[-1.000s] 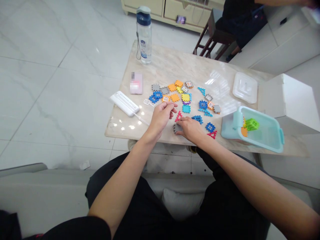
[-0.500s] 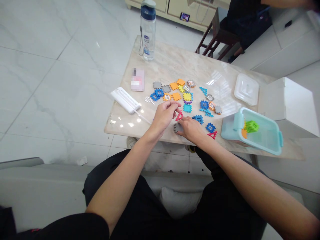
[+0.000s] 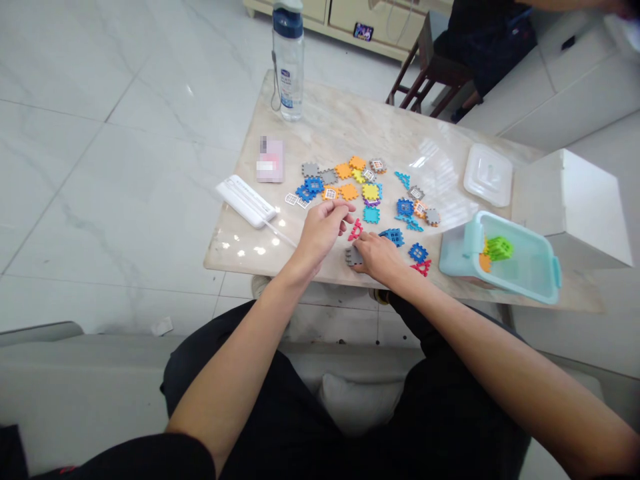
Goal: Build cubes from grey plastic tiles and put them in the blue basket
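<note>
Near the table's front edge, my right hand (image 3: 379,255) has its fingers closed on a grey interlocking toy tile (image 3: 353,257), part of which they cover. A red triangular lattice piece (image 3: 355,230) stands just beyond that tile, between my two hands. My left hand (image 3: 324,230) hovers to the left of the red piece, fingers loosely curved and apart, with nothing visible in them. Close to my right hand lie a blue window tile (image 3: 393,237), another blue tile (image 3: 418,253) and a second red triangular piece (image 3: 421,268).
Several coloured tiles, such as a yellow one (image 3: 371,192), spread across the table's middle. A teal bin (image 3: 520,287) with green and orange pieces stands right, near a clear lid (image 3: 489,175) and white box (image 3: 590,213). A water bottle (image 3: 289,73) and white device (image 3: 247,201) are left.
The whole view has shifted slightly. My left hand has drawn back a little from the red piece, while my right hand stays on the grey tile.
</note>
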Demonstrator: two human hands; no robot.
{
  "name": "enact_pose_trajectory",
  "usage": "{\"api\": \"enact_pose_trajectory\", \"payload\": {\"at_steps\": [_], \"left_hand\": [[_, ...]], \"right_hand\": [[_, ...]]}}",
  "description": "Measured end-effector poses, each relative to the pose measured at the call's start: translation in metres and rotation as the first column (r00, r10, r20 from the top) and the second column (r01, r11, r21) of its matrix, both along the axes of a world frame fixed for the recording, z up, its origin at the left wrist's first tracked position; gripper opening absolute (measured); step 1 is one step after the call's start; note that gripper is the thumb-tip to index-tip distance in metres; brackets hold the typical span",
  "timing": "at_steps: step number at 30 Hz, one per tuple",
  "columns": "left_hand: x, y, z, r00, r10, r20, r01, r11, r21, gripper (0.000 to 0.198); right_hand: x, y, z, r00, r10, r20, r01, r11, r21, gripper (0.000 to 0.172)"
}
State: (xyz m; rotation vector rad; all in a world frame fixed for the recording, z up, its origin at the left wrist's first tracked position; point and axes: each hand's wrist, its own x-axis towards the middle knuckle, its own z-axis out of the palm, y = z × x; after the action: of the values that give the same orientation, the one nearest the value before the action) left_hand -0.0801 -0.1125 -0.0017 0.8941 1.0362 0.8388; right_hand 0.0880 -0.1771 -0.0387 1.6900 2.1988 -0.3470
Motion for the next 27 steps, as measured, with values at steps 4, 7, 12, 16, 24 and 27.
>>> {"api": "enact_pose_trajectory", "payload": {"at_steps": [4, 7, 12, 16, 24, 27], "left_hand": [[-0.003, 0.001, -0.002, 0.999, 0.034, -0.004, -0.033, 0.999, 0.004, 0.013], [-0.007, 0.002, -0.005, 0.999, 0.036, -0.011, -0.036, 0.999, 0.006, 0.013], [-0.013, 0.002, -0.01, 0.999, 0.013, -0.053, -0.012, 0.999, 0.031, 0.014], [-0.011, 0.001, -0.012, 0.986, -0.033, -0.165, 0.045, 0.997, 0.069, 0.013], [0.007, -0.02, -0.005, 0.878, -0.323, 0.352, 0.4, 0.9, -0.173, 0.05], [0.007, -0.021, -0.004, 0.849, -0.344, 0.401, 0.442, 0.879, -0.18, 0.051]], "right_hand": [[-0.001, 0.004, 0.001, 1.0, 0.001, 0.0, -0.001, 1.0, -0.021, 0.032], [-0.002, 0.004, 0.001, 1.0, 0.012, -0.01, -0.012, 0.999, -0.033, 0.035], [0.012, 0.003, 0.011, 0.995, -0.042, -0.089, 0.043, 0.999, 0.007, 0.032], [0.034, 0.011, 0.034, 0.914, -0.147, -0.378, 0.199, 0.975, 0.102, 0.04], [0.057, 0.01, 0.063, 0.602, 0.058, -0.797, 0.252, 0.933, 0.258, 0.045], [0.055, 0.007, 0.063, 0.579, 0.11, -0.808, 0.23, 0.928, 0.291, 0.046]]}}
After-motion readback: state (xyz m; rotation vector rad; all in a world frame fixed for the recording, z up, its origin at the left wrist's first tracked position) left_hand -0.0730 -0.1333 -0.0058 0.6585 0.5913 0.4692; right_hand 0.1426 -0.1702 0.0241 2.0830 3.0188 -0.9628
